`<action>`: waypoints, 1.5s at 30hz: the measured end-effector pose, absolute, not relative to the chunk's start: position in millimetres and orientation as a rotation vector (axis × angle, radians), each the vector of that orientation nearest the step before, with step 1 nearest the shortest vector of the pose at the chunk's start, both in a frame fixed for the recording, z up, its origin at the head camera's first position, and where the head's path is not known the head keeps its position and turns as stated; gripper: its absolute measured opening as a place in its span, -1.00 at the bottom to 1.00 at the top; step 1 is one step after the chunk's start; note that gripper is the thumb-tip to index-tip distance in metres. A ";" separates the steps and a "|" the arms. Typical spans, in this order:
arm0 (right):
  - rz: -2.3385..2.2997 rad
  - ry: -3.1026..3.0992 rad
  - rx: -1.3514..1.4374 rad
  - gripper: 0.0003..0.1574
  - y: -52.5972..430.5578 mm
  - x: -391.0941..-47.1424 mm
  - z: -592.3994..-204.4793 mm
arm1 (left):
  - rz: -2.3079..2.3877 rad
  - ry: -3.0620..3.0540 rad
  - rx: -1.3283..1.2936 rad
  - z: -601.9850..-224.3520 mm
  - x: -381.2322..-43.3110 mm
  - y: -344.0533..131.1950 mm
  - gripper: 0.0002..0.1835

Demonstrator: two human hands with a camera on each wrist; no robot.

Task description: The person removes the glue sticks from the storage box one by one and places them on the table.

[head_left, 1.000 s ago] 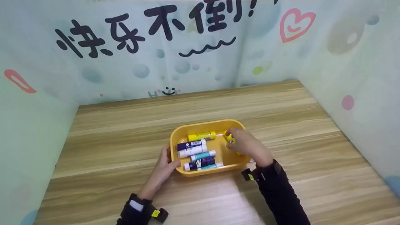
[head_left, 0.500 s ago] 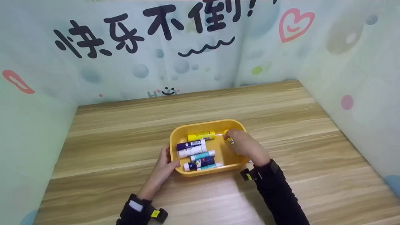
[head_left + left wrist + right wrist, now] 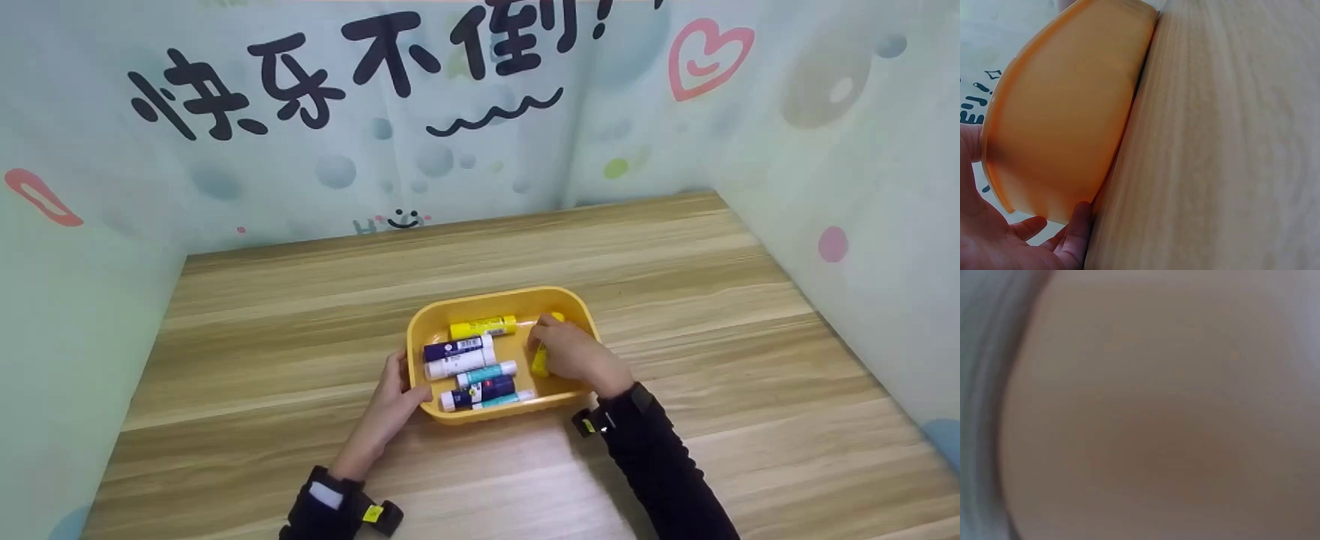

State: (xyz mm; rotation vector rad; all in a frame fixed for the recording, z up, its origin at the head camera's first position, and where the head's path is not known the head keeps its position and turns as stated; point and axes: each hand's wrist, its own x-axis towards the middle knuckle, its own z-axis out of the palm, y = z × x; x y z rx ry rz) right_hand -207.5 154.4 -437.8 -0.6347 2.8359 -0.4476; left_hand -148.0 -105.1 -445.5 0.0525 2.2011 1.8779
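Observation:
A yellow-orange plastic basket point(image 3: 487, 298) stands on the table with several glue sticks lying in it. My left hand point(image 3: 390, 394) grips its near-left corner, thumb over the rim; in the left wrist view the fingers point(image 3: 1078, 225) lie along the outer wall. Inside the right end, my right hand point(image 3: 574, 351) pinches a yellow glue stick point(image 3: 540, 361), partly hidden by the fingers. To the left lie another yellow glue stick point(image 3: 484, 327), a navy one point(image 3: 454, 348), a white one point(image 3: 457, 364), a teal-and-white one point(image 3: 487, 373) and a navy one with a white cap point(image 3: 484, 391).
Wood-grain table point(image 3: 300, 315) surrounds the basket. A printed cloth wall point(image 3: 480, 172) with bubbles and black characters closes off the back and sides. The right wrist view is filled by a blurred, very close surface.
My right hand has shifted slightly left inside the basket, and the yellow glue stick has come left with it, turned to lie more front-to-back. The left hand and basket stay put.

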 end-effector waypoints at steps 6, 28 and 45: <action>-0.421 2.905 -0.664 -0.72 152.5 -208.3 -443.7 | 1.895 2.197 0.039 -458.3 -155.2 -107.9 -0.22; -0.382 2.963 -0.574 -0.62 151.5 -208.1 -440.2 | 1.903 2.199 0.056 -443.4 -147.2 -104.8 -0.25; -0.517 3.015 -0.501 -0.59 159.2 -207.8 -421.5 | 1.877 2.222 0.034 -443.2 -147.5 -104.9 -0.22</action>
